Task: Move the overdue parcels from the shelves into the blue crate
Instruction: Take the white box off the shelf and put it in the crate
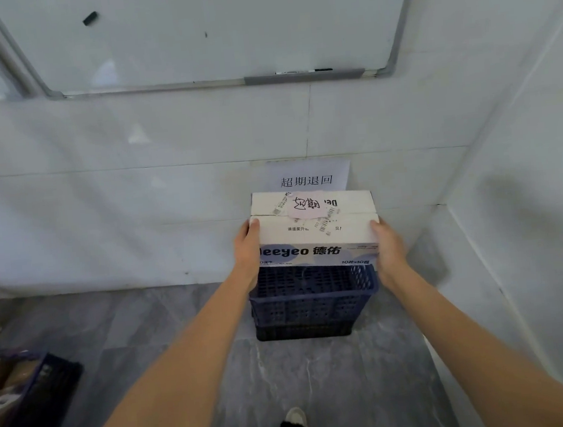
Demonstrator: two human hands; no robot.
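Both hands, left hand and right hand, fingers clamped on parcel sides above blue crate; parcel nearly crate-wide, could snag rim, tilt.

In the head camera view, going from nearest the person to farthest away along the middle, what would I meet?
Shoe → blue crate → white Deeyeo box, held by the left hand and the right hand → paper sign on the wall → whiteboard.
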